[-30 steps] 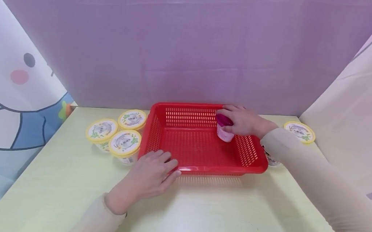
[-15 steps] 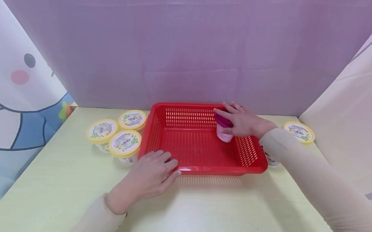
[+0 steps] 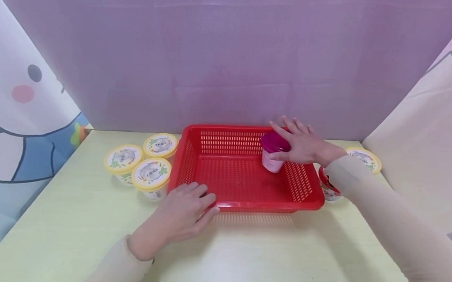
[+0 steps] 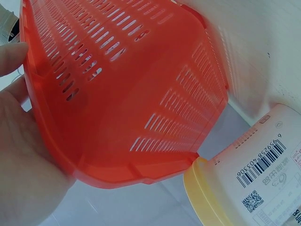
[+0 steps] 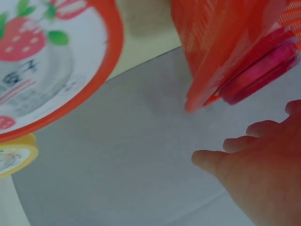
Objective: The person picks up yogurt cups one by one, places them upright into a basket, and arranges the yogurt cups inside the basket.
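Observation:
A red plastic basket (image 3: 243,177) stands on the table, and inside its right back corner is a pink cup (image 3: 272,163) with a magenta lid (image 3: 274,141). My right hand (image 3: 303,145) is spread over the basket's right back rim beside the lid, its thumb close to the cup; the right wrist view shows those fingers (image 5: 209,160) apart from the lid (image 5: 263,70). At the basket's front left corner my left hand (image 3: 184,211) grips the rim, with the thumb outside, as the left wrist view also shows for this hand (image 4: 28,155).
Three yellow-lidded tubs (image 3: 151,174) stand left of the basket. To its right are a red-lidded tub (image 3: 331,193), partly behind my sleeve, and another yellow-lidded tub (image 3: 364,158). A purple cloth wall (image 3: 232,62) rises behind the table.
My right hand has let go of the magenta-lidded cup, its fingers spreading as it moved slightly right. The cup stands more upright. My left hand has stayed on the rim.

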Available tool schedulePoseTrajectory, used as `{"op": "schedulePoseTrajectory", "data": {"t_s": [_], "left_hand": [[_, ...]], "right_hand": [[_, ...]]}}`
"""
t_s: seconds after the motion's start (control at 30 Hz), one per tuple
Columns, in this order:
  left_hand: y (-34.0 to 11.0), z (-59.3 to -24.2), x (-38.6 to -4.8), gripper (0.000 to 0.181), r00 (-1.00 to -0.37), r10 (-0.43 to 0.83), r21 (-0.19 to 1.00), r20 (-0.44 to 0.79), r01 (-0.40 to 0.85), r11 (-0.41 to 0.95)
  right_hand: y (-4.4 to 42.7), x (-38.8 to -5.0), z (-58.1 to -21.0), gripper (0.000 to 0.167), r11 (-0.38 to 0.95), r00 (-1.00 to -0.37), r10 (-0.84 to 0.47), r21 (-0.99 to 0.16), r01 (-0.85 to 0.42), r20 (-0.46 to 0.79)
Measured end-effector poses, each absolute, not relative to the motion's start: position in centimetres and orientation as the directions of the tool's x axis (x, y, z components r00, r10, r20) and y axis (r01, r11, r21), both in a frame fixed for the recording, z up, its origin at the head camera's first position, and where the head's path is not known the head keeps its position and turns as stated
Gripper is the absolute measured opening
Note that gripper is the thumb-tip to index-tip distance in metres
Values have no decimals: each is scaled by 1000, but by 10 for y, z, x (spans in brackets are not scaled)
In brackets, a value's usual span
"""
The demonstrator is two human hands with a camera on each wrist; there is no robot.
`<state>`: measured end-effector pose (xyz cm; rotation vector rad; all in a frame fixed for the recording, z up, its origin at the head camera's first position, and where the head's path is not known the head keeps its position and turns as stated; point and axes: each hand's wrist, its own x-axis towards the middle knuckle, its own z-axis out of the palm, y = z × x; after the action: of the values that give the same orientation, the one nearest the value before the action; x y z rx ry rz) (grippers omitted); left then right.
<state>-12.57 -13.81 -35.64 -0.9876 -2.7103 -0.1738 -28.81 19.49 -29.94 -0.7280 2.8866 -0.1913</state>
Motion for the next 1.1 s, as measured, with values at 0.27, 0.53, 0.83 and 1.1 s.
{"op": "schedulePoseTrajectory", "data": {"t_s": [0.27, 0.53, 0.83, 1.1], "left_hand": [[-138, -356, -126, 34, -747, 613, 30, 259, 640, 768], [-137, -356, -127, 32, -743, 615, 30, 265, 643, 765], [-137, -356, -127, 32, -745, 613, 29, 264, 641, 767], [-137, -356, -127, 30, -737, 615, 12, 282, 643, 765]], "right_hand": [[219, -284, -296, 100, 892, -891, -436, -191, -409, -124], [240, -275, -296, 101, 897, -903, -409, -240, -373, -127], [263, -261, -296, 101, 900, -917, -383, -269, -342, -114], [281, -253, -304, 101, 903, -926, -360, -292, -316, -111]]}}
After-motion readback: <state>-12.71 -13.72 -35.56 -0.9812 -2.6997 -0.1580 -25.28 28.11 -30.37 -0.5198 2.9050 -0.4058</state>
